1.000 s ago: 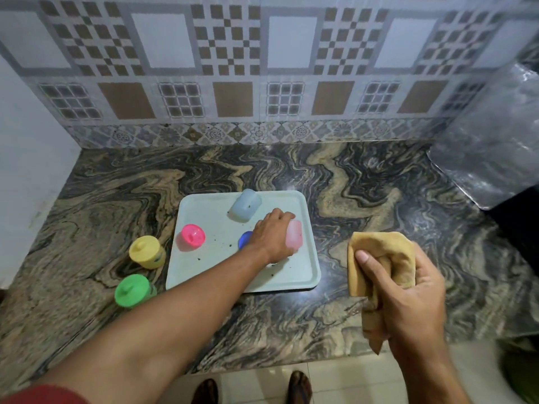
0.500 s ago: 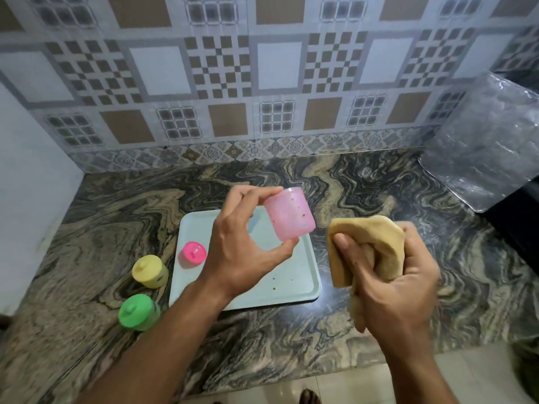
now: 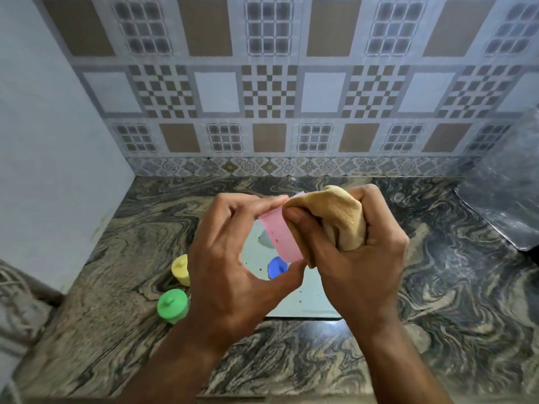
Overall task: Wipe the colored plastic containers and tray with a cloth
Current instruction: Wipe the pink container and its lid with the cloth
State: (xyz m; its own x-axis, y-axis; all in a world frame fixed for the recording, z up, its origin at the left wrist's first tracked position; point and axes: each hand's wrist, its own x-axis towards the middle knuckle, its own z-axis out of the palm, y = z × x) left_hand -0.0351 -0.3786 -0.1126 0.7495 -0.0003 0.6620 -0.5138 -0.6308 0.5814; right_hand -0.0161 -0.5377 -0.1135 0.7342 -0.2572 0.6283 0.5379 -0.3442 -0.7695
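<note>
My left hand (image 3: 230, 266) holds a translucent pink container (image 3: 279, 236) in the air above the pale tray (image 3: 312, 301). My right hand (image 3: 353, 263) grips a bunched tan cloth (image 3: 341, 217) and presses it against the pink container's open end. On the tray below, a blue lid (image 3: 277, 266) shows between my hands, and part of a pale blue container (image 3: 266, 239) shows behind the pink one. A yellow-lidded container (image 3: 180, 269) and a green-lidded container (image 3: 172, 306) stand on the counter left of the tray. The pink lid is hidden.
The marble counter (image 3: 452, 301) runs to a tiled back wall. A white wall (image 3: 52, 170) closes the left side. A shiny plastic-wrapped object (image 3: 507, 199) sits at the far right. Small dark crumbs speckle the tray.
My left hand lifted the pink container off the tray and raised it. My right hand brought the cloth against it. The camera view tilted upward.
</note>
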